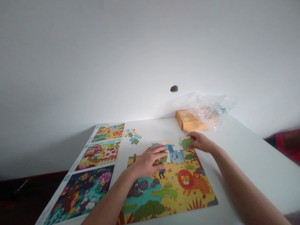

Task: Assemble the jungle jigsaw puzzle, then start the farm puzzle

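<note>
A partly assembled jigsaw puzzle point(173, 187) lies on the white table, showing lions, a crocodile, a hippo and a blue elephant. My left hand point(150, 161) rests over its upper left area with fingers spread, covering some of the picture. At the puzzle's upper right corner, my right hand point(199, 141) pinches a puzzle piece point(186, 142) with a green treetop between thumb and fingers. Whether that piece touches its neighbours I cannot tell. Several loose puzzle pieces point(136, 137) lie beyond my left hand, beside the picture sheet.
A sheet with three printed pictures point(99, 153) runs along the table's left side. An orange puzzle box point(191, 123) stands at the back, with a clear plastic bag point(211, 109) on it. The white wall point(140, 62) has a hole point(174, 89). Something red point(288, 145) is at the far right.
</note>
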`<control>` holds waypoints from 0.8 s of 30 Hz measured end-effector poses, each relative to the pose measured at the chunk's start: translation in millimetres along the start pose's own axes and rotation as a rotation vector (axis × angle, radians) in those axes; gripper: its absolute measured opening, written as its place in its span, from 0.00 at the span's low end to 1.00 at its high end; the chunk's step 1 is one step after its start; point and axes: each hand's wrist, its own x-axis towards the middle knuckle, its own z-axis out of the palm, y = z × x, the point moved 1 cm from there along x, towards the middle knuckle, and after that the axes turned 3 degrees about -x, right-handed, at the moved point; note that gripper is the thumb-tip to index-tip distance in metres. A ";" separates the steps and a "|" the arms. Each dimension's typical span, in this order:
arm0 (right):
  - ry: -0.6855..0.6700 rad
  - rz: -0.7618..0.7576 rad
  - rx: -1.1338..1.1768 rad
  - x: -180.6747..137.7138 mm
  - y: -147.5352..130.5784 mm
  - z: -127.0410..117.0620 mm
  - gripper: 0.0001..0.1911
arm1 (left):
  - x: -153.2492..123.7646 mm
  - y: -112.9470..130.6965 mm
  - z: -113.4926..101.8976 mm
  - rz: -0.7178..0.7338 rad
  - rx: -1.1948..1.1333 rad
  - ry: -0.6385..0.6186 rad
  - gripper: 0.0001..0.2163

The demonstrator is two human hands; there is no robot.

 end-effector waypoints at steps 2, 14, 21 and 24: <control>0.011 -0.043 -0.047 -0.5 1.2 -1.0 0.20 | 0.1 -0.3 0.6 -0.004 0.007 -0.009 0.24; 0.023 0.016 -0.169 0.1 -1.4 8.1 0.35 | 0.3 0.6 0.6 -0.002 0.012 -0.008 0.24; 0.109 0.171 -0.230 8.4 -8.2 16.3 0.33 | 1.3 1.1 1.0 -0.016 0.033 -0.029 0.24; 0.144 0.238 -0.255 12.6 -11.6 18.7 0.32 | 1.8 1.2 0.4 -0.018 0.027 -0.019 0.24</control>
